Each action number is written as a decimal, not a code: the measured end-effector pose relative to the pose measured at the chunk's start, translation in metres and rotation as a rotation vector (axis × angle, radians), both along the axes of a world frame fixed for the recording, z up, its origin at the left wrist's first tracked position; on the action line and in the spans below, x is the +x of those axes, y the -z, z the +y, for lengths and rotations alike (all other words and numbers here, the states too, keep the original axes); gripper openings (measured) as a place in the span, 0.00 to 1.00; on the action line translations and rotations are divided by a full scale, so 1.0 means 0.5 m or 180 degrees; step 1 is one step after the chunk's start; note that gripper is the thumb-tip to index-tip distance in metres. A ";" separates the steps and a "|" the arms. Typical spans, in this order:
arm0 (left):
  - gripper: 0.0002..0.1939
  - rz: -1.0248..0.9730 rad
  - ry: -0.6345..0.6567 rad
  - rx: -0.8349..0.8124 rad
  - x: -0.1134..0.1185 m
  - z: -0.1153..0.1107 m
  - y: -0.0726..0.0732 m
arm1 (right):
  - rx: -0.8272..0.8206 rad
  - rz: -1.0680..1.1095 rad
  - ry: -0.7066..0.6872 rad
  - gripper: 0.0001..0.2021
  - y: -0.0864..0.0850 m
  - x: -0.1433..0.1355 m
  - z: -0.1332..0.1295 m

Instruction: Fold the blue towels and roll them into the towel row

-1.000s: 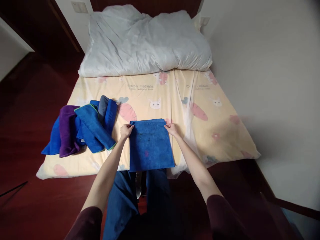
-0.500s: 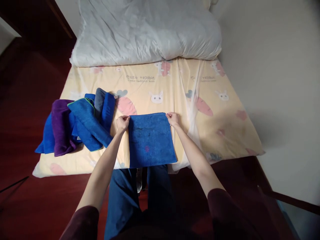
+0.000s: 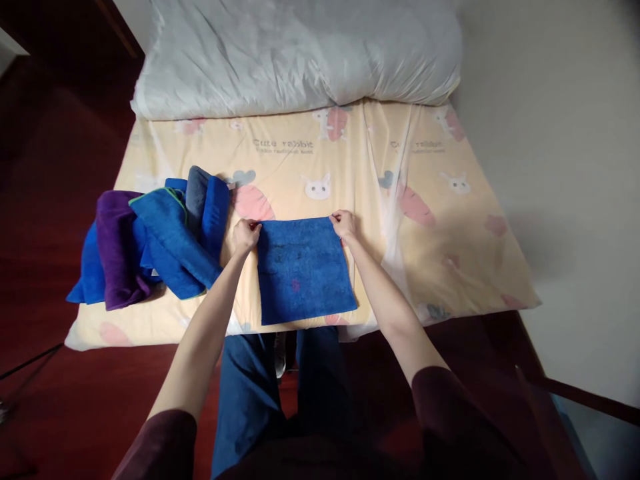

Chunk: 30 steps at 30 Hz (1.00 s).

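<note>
A blue towel [image 3: 306,272] with a small reddish mark lies flat on the bed near its front edge. My left hand [image 3: 247,235] pinches its far left corner. At the far right corner my right hand [image 3: 344,225] is closed on the same towel. To the left of my left hand sits a loose heap of cloths: a purple towel [image 3: 119,250], a blue towel with green edging [image 3: 175,240], a grey towel [image 3: 197,192] and other blue ones, rumpled and overlapping.
The bed [image 3: 465,247] has a yellow sheet with rabbit and carrot prints, under a wrinkled clear cover. A large grey-white bundle [image 3: 300,60] lies across its far part. A pale wall [image 3: 560,167] rises on the right. Dark red floor [image 3: 45,400] shows at left.
The blue towel has moved slightly away from me, off the bed's front edge, with both hands still on its far corners. The view has shifted a little.
</note>
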<state>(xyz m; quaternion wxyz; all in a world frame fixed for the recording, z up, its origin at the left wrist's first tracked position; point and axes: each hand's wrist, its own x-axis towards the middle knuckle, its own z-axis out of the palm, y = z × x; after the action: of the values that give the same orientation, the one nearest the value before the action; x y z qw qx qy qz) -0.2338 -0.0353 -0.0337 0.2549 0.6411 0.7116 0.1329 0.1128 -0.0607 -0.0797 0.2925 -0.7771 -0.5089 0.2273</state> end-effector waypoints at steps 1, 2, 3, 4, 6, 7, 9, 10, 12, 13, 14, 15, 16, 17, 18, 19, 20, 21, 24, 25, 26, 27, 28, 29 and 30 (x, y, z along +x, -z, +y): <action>0.16 -0.0007 0.0091 -0.0012 0.000 0.005 0.003 | -0.0009 0.0100 -0.0033 0.06 0.003 0.002 0.002; 0.16 -0.0029 0.0171 -0.0035 0.000 0.011 0.005 | -0.0012 0.0204 -0.0066 0.07 0.006 0.004 0.003; 0.15 -0.0059 0.0234 -0.0071 0.000 0.016 0.007 | -0.0022 0.0305 -0.0100 0.08 0.008 0.005 0.004; 0.15 -0.0095 0.0274 -0.0117 0.000 0.021 0.007 | -0.0045 0.0390 -0.0131 0.09 0.008 0.006 0.004; 0.13 -0.0190 0.0313 -0.0187 0.000 0.029 0.005 | -0.0114 0.0488 -0.0171 0.08 0.005 0.007 0.004; 0.12 -0.0246 0.0323 -0.0195 0.000 0.033 0.001 | -0.0142 0.0517 -0.0178 0.07 0.002 0.008 0.003; 0.10 -0.0365 0.0336 -0.0160 0.001 0.038 -0.011 | -0.0088 0.0610 -0.0210 0.06 -0.011 0.012 0.002; 0.10 -0.0437 0.0332 -0.0120 0.002 0.039 -0.019 | 0.0000 0.0698 -0.0227 0.06 -0.021 0.016 0.000; 0.11 -0.0625 0.0323 0.0009 0.003 0.042 -0.043 | 0.0208 0.0974 -0.0257 0.08 -0.047 0.026 -0.006; 0.12 -0.0738 0.0341 0.0101 0.003 0.042 -0.058 | 0.0294 0.1124 -0.0276 0.10 -0.064 0.031 -0.012; 0.13 -0.0851 0.0386 0.0206 0.004 0.041 -0.076 | 0.0367 0.1251 -0.0296 0.12 -0.084 0.036 -0.019; 0.14 -0.0955 0.0455 0.0321 0.004 0.038 -0.096 | 0.0442 0.1350 -0.0310 0.13 -0.107 0.041 -0.029; 0.14 -0.1046 0.0538 0.0434 0.003 0.032 -0.118 | 0.0528 0.1421 -0.0318 0.15 -0.132 0.045 -0.042; 0.14 -0.1125 0.0615 0.0537 0.001 0.023 -0.142 | 0.0616 0.1471 -0.0325 0.16 -0.160 0.049 -0.058; 0.14 -0.1199 0.0674 0.0633 -0.002 0.010 -0.169 | 0.0700 0.1506 -0.0338 0.18 -0.190 0.051 -0.078; 0.14 -0.1268 0.0724 0.0717 -0.007 -0.007 -0.198 | 0.0770 0.1533 -0.0363 0.19 -0.222 0.053 -0.102; 0.14 -0.1334 0.0765 0.0799 -0.014 -0.029 -0.230 | 0.0825 0.1553 -0.0400 0.20 -0.256 0.055 -0.130; 0.15 -0.1394 0.0821 0.0874 -0.023 -0.057 -0.265 | 0.0879 0.1564 -0.0452 0.21 -0.292 0.056 -0.163; 0.17 -0.1488 0.1106 0.1018 -0.063 -0.164 -0.381 | 0.1139 0.1509 -0.0666 0.22 -0.401 0.055 -0.284; 0.18 -0.1486 0.1206 0.1021 -0.079 -0.205 -0.421 | 0.1231 0.1466 -0.0754 0.22 -0.436 0.054 -0.328; 0.19 -0.1477 0.1269 0.1013 -0.094 -0.245 -0.461 | 0.1305 0.1413 -0.0848 0.21 -0.470 0.053 -0.373; 0.19 -0.1464 0.1322 0.0978 -0.108 -0.284 -0.499 | 0.1363 0.1356 -0.0932 0.20 -0.503 0.051 -0.415; 0.18 -0.1467 0.1352 0.0929 -0.120 -0.319 -0.535 | 0.1417 0.1295 -0.0990 0.19 -0.534 0.048 -0.453; 0.18 -0.1492 0.1361 0.0885 -0.130 -0.350 -0.567 | 0.1479 0.1237 -0.1018 0.18 -0.563 0.046 -0.487; 0.18 -0.1533 0.1366 0.0846 -0.136 -0.374 -0.597 | 0.1550 0.1187 -0.1019 0.17 -0.589 0.044 -0.513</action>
<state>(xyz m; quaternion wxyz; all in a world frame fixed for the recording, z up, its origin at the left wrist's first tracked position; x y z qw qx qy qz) -0.3018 -0.2224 0.2648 0.3519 0.7539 0.4565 0.3151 0.1347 -0.3174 0.2149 0.5180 -0.5398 -0.6014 0.2803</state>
